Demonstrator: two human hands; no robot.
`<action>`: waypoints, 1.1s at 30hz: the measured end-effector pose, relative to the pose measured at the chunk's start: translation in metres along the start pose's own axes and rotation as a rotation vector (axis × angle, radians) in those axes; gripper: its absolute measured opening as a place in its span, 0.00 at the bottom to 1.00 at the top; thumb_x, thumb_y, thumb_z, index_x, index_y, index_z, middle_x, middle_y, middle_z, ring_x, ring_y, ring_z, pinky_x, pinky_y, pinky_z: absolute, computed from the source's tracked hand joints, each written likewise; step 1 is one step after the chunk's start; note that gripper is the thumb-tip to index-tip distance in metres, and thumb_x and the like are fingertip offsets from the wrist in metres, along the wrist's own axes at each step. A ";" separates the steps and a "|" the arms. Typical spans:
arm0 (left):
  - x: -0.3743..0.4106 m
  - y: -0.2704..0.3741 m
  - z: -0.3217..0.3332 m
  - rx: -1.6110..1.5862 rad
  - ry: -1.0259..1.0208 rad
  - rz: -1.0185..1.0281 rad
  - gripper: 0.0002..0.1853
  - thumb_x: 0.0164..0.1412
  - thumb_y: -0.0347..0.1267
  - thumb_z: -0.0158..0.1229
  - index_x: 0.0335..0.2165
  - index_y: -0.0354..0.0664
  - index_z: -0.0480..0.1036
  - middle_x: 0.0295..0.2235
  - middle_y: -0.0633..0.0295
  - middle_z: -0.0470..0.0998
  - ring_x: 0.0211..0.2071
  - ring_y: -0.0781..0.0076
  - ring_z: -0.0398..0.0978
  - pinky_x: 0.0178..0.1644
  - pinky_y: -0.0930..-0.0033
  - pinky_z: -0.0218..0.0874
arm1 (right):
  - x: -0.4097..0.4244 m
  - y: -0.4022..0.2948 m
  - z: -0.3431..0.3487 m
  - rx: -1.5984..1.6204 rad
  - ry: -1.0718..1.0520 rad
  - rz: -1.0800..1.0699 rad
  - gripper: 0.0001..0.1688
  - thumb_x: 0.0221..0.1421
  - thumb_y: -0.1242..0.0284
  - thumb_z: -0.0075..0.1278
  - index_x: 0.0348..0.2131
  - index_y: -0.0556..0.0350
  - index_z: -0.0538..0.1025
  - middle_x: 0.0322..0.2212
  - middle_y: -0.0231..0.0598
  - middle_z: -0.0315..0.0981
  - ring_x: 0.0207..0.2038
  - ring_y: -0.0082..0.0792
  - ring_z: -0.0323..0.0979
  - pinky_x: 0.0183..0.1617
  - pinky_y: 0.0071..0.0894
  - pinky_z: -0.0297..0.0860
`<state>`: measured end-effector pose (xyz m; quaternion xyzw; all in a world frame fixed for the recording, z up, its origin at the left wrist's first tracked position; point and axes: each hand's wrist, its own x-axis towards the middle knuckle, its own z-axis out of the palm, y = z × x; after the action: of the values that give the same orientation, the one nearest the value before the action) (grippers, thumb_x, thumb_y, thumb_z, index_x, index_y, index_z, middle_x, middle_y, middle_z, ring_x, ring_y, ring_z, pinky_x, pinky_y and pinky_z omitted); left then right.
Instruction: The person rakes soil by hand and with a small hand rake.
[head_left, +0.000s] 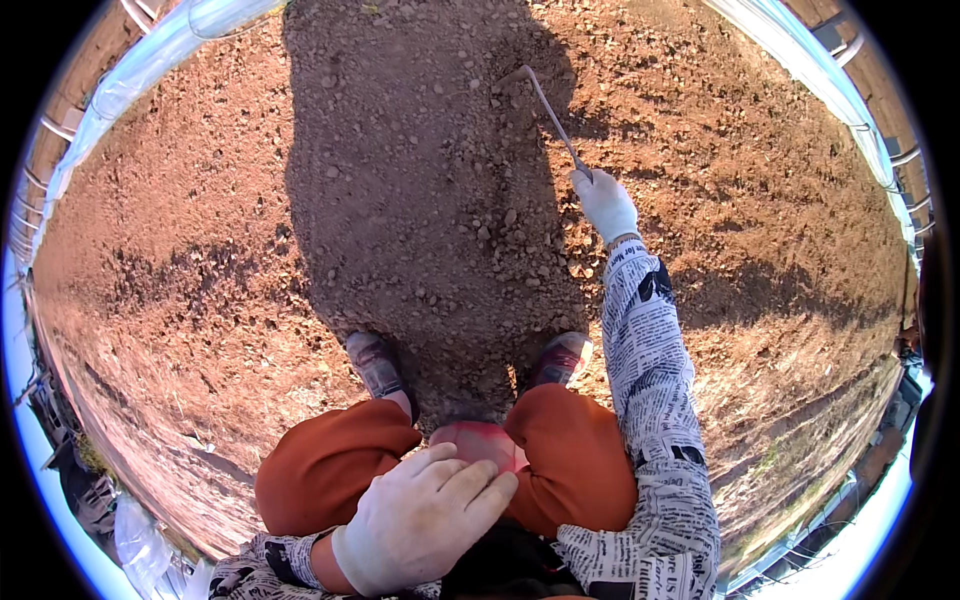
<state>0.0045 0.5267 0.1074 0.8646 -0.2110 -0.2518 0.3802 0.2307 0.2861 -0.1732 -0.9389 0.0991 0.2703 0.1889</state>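
My right hand (607, 205), in a white glove, reaches forward and is closed around the handle of a hand hoe (556, 122). Its thin metal shank bends sharply at the far end, where the tip meets the shaded soil (420, 165). Close to my lap, my left hand (426, 517) is also gloved in white, with its back up and fingers pointing forward. Its fingertips overlap a translucent pinkish-red thing (472, 441) between my knees, perhaps a plastic bag. Whether those fingers grip it is hidden.
My shoes (375, 364) stand apart on the loose, cloddy soil, below my bent knees in rust-coloured trousers (337, 465). Clear plastic sheeting (97, 120) edges the plot at left, with more sheeting (825, 82) at right. Crumpled plastic (140, 536) lies at lower left.
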 end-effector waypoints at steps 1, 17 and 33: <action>-0.001 0.000 0.000 0.000 0.003 -0.006 0.18 0.45 0.29 0.54 0.39 0.41 0.74 0.36 0.59 0.76 0.36 0.63 0.75 0.48 0.64 0.65 | -0.004 -0.004 -0.012 -0.023 -0.013 -0.008 0.29 0.58 0.47 0.39 0.32 0.54 0.75 0.29 0.49 0.77 0.36 0.50 0.75 0.41 0.47 0.69; 0.004 -0.003 -0.009 0.009 0.001 -0.011 0.18 0.45 0.29 0.55 0.40 0.42 0.74 0.36 0.61 0.76 0.37 0.63 0.74 0.48 0.63 0.65 | 0.030 -0.008 0.001 -0.153 0.078 0.001 0.30 0.60 0.47 0.37 0.36 0.56 0.72 0.26 0.52 0.76 0.34 0.54 0.75 0.38 0.52 0.69; 0.003 0.000 -0.010 0.048 -0.045 -0.029 0.17 0.46 0.29 0.55 0.39 0.43 0.73 0.37 0.62 0.75 0.36 0.64 0.74 0.50 0.61 0.64 | 0.000 0.044 -0.002 -0.029 0.274 0.154 0.32 0.59 0.46 0.37 0.31 0.58 0.75 0.26 0.48 0.76 0.31 0.49 0.76 0.38 0.45 0.70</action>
<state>0.0126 0.5310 0.1125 0.8706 -0.2127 -0.2716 0.3508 0.2187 0.2456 -0.1851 -0.9592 0.1916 0.1548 0.1389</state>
